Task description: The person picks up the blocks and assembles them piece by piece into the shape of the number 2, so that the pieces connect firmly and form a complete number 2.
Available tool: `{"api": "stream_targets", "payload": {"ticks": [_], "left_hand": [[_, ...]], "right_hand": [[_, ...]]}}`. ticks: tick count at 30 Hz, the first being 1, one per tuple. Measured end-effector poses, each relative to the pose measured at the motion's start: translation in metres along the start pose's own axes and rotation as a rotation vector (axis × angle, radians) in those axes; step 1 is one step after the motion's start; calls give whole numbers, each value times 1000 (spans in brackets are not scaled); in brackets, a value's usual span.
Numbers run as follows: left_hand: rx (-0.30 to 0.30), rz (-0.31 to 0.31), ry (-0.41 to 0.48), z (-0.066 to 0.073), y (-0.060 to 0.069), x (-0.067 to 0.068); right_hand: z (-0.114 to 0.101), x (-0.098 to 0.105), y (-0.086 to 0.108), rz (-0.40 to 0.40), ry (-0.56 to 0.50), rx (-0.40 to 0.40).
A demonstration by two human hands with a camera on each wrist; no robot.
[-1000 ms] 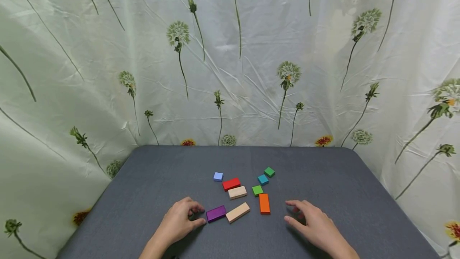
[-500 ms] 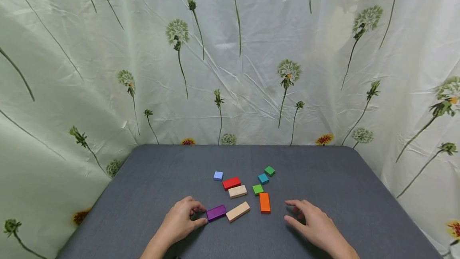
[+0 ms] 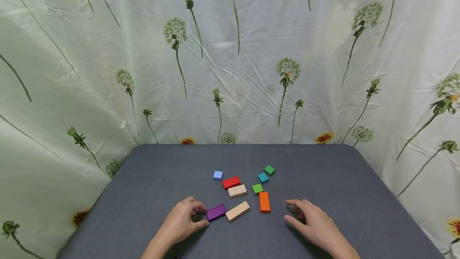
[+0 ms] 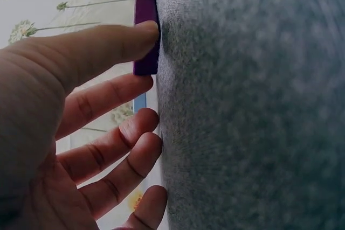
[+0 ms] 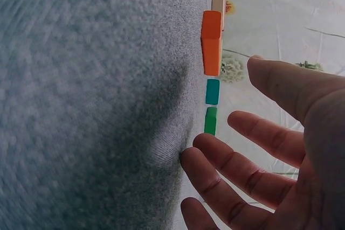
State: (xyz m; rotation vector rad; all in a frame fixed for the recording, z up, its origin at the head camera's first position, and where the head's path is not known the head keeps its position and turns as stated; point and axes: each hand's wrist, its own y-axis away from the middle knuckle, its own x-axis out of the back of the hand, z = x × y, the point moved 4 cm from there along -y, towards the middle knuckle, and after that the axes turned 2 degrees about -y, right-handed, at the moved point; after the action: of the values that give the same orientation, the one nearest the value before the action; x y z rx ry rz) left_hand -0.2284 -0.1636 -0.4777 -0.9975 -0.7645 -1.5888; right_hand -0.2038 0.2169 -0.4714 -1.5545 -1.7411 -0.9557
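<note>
A purple block (image 3: 216, 212) lies on the dark grey table. My left hand (image 3: 181, 221) pinches its left end, the thumb (image 4: 143, 39) along the near side and the index finger (image 4: 137, 84) at the end. The other fingers curl loosely near the cloth. Against the purple block's right end lies a long plain wooden block (image 3: 238, 211), with a printed number visible in the left wrist view. My right hand (image 3: 316, 225) hovers low over the table, fingers relaxed and apart, holding nothing. Nearest to it is an orange block (image 3: 264, 202), to its left.
Further back lie a red block (image 3: 231, 182), a second plain wooden block (image 3: 237, 191), a light blue block (image 3: 217, 175), a lime green block (image 3: 257, 189), a teal block (image 3: 263, 178) and a green block (image 3: 269, 170). A flower-print curtain (image 3: 251, 71) surrounds the table.
My left thumb and index finger have shifted slightly right, closer around the purple block's end. The right hand stays put, and the blocks keep their places.
</note>
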Motion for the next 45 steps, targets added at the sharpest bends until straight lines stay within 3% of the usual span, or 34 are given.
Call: {"api": "stream_targets", "payload": {"ticks": [20,45], "left_hand": [[-82,39,-19,9,4,-1],[-131,-42,23,16,8,-7]], "right_hand": [[-1,0,2,11,5,9],[-7,-1,1,-14,26,11]]}}
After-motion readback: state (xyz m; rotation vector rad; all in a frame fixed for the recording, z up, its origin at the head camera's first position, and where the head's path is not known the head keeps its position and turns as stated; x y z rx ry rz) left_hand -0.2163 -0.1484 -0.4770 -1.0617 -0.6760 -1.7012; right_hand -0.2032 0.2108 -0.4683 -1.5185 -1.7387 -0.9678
